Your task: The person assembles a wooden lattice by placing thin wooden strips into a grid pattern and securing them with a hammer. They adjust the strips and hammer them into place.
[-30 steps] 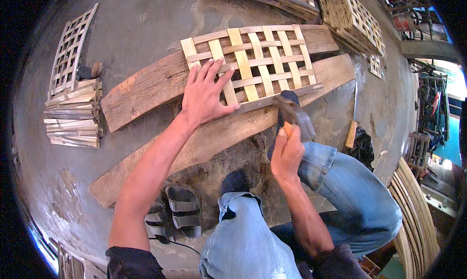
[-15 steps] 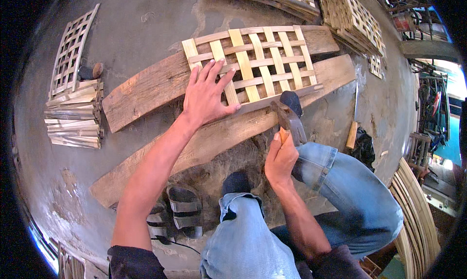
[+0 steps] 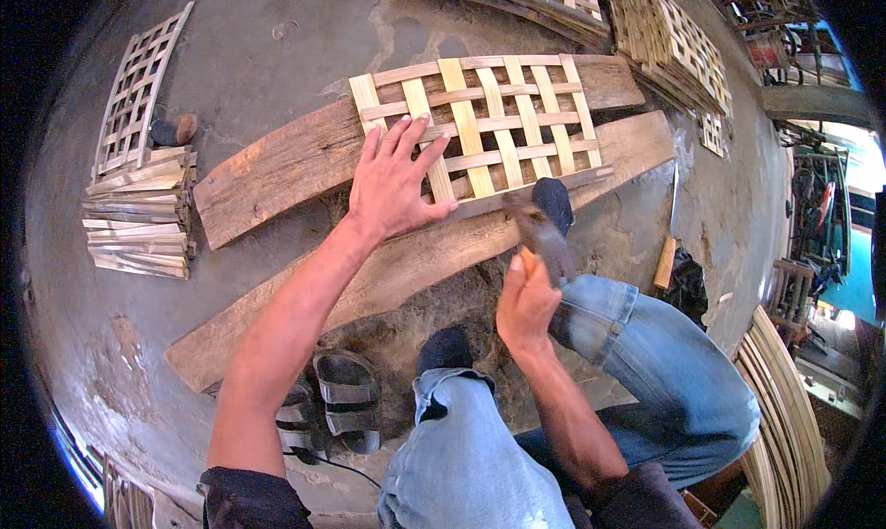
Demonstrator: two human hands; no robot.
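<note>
We note a bare concrete floor (image 3: 277, 49), stained and dusty, with work laid out low on it and no table in use. Two rough wooden planks (image 3: 277, 174) run from the lower left of the frame up toward the upper right, and a woven bamboo lattice panel (image 3: 489, 123) lies flat across their upper ends, its long axis following the planks. The left hand (image 3: 392, 183) is spread open, palm down, pressing on the lower left corner of the panel, fingers fanned over the slats. The right hand (image 3: 524, 303) is closed around the handle of a hammer (image 3: 540, 238), whose blurred head sits just below the panel's lower edge, near centre frame. The panel thus lies directly ahead of both hands, the left one on it, the right one just short of its near edge; the hands are apart. A dark-socked foot (image 3: 554, 202) rests against that same near edge beside the hammer. Open floor remains above and to the left of the planks. At left we record a stack of bamboo strips (image 3: 138, 215) and a second lattice (image 3: 134, 91); further finished panels (image 3: 669, 40) are piled at upper right, and a pair of sandals (image 3: 341, 404) lies at lower centre.
</note>
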